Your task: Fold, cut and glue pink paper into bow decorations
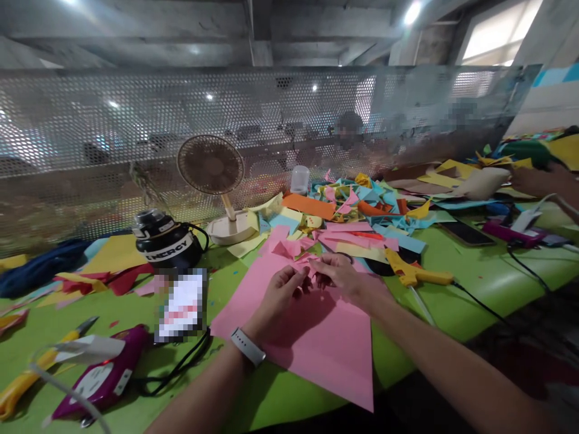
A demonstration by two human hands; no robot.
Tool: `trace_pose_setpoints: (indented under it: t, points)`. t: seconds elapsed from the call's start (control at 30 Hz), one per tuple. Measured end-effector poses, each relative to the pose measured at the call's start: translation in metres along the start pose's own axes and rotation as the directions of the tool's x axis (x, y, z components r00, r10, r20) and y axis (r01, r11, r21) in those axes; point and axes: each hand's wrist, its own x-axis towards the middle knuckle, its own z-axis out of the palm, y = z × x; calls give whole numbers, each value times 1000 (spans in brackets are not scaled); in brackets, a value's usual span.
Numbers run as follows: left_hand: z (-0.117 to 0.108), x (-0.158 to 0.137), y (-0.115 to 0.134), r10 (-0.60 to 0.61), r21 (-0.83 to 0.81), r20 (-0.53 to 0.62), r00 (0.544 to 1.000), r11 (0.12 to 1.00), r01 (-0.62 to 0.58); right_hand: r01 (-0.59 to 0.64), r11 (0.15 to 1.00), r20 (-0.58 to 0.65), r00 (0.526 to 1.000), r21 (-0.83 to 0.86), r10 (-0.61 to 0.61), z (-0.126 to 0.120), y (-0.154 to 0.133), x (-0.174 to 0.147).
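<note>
The left hand [284, 286] and right hand [337, 274] meet above the large pink paper sheet [335, 343] on the green desk [495, 277], probably for two-handed control; I cannot tell whether either grip holds anything. A yellow glue gun [418, 275] lies handy.

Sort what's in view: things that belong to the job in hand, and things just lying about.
Likely in the job:
pink sheet, under the left hand and right hand
perhaps the glue gun

Lying about:
fan
black bottle
phone
clear cup
</note>
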Motion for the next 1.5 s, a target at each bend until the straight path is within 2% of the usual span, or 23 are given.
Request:
trace_pose_setpoints:
  t: [0.13, 0.27, 0.53, 0.73, 0.8, 0.97, 1.17, 1.3, 1.4, 1.5]
  points:
    - [-4, -1, 3, -64, -83, 32, 997, 994, 66, -50, 999, 71, 996, -6, 50, -1, -1, -2]
    - [-5, -2, 3, -102, -136, 52, 993, 985, 108, -96, 994, 56, 994, 42, 94, -3, 3, -4]
    - [-8, -3, 4, -127, -74, 162, 979, 987, 140, -214, 971, 94, 974, 109, 204, -4, 4, -12]
    - [-10, -7, 8, -210, -187, 198, 957, 951, 247, -305, 931, -44, 947, 200, 319, -2, 3, -11]
    - [-9, -8, 9, -227, -192, 221, 948, 943, 271, -299, 922, -41, 947, 247, 319, -1, 4, -10]
    - [-8, -8, 5, -214, -195, 231, 949, 946, 260, -281, 901, 66, 959, 331, 275, 2, 7, -9]
    - [-7, -11, 4, -258, -240, 215, 942, 921, 307, -320, 887, 55, 946, 333, 320, 2, 9, -10]
    - [-6, -12, 9, -228, -171, 253, 940, 946, 276, -330, 877, 42, 941, 350, 337, 3, 7, -11]
    - [-5, -13, 11, -248, -151, 280, 927, 942, 298, -370, 842, 28, 920, 392, 391, 5, 5, -11]
    - [-3, -13, 10, -262, -149, 271, 926, 939, 309, -365, 842, 53, 925, 397, 376, 6, 5, -11]
